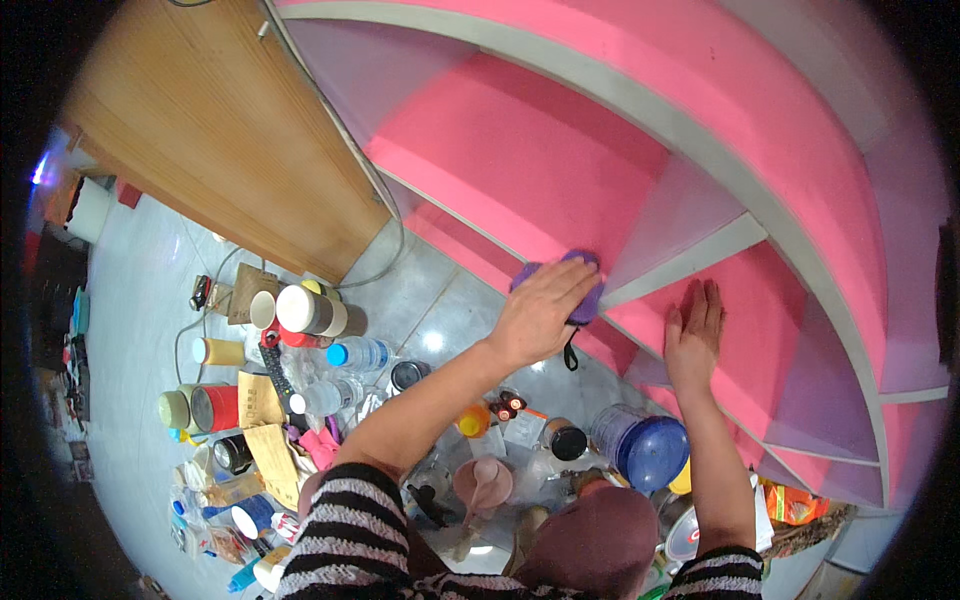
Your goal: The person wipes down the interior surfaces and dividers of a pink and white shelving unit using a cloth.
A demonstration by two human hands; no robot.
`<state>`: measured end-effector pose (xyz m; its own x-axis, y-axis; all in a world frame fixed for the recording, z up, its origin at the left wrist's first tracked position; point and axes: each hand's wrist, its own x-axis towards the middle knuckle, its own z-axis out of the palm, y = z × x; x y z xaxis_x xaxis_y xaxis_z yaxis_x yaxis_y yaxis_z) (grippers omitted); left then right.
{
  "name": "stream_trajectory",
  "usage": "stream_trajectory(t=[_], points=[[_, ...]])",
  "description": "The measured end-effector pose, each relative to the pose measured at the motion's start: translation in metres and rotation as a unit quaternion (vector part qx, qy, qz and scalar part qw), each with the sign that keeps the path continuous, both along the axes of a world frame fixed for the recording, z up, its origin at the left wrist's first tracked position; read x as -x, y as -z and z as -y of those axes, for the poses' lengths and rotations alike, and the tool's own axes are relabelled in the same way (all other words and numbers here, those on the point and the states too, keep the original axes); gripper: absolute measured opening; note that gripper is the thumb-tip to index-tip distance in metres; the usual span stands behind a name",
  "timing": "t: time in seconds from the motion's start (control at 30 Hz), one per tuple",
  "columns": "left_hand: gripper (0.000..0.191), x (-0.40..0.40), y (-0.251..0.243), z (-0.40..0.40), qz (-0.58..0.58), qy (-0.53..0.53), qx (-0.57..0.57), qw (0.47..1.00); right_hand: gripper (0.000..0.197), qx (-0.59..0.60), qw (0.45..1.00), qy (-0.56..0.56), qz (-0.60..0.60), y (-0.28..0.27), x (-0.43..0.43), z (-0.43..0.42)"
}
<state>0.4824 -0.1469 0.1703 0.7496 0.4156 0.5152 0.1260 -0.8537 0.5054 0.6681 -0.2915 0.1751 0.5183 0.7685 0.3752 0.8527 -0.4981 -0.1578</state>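
Observation:
My left hand (pixel 540 313) grips a folded purple cloth (pixel 583 306) with a dark hanging loop. It presses the cloth at the front edge of a pink shelf compartment (pixel 517 165), close to a pale divider (pixel 686 259). In the compartment to the right of that divider, my right hand (pixel 695 337) lies on the pink shelf surface (pixel 750 315), fingers extended and holding nothing. Both hands are at the pink and lilac shelving unit, whose light grey edging (pixel 600 60) curves across the view.
A wooden panel (pixel 247 127) with a grey cable (pixel 352 142) stands at left. The tiled floor (pixel 142 337) holds clutter: water bottles (pixel 364 352), a white-lidded cup (pixel 304 309), a red canister (pixel 214 407), a blue-lidded plastic jar (pixel 652 454) and a pink bowl (pixel 465 487) near my knees.

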Motion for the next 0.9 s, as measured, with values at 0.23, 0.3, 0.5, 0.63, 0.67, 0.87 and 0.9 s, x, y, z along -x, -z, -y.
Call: stream_trajectory(t=[0.23,0.3,0.5,0.63,0.67,0.87,0.9], points=[[0.05,-0.01,-0.015,-0.03,-0.016,-0.019,0.049,0.999,0.051,0.048,0.999,-0.003,-0.018,-0.002,0.0,0.005],[0.051,-0.011,-0.011,-0.029,-0.025,-0.017,0.005,1.0,0.051,0.05,0.998,-0.013,-0.023,-0.001,0.002,0.005],[0.054,0.012,-0.005,-0.005,-0.038,0.039,0.032,0.998,0.052,0.05,0.998,-0.028,0.004,0.006,-0.005,0.007],[0.055,0.013,0.003,-0.018,-0.022,0.068,0.004,0.997,0.052,0.04,0.999,-0.035,0.008,0.005,-0.003,0.006],[0.056,0.015,0.003,-0.023,-0.021,0.08,-0.015,0.996,0.052,0.027,0.999,-0.044,0.006,0.003,-0.002,0.004],[0.062,0.033,0.0,-0.059,-0.065,0.084,-0.06,0.993,0.05,0.021,0.999,-0.04,-0.001,-0.001,-0.002,0.003],[0.063,0.038,0.002,-0.069,-0.057,0.065,-0.083,0.993,0.05,0.024,0.999,-0.034,0.0,-0.001,-0.002,0.005]])
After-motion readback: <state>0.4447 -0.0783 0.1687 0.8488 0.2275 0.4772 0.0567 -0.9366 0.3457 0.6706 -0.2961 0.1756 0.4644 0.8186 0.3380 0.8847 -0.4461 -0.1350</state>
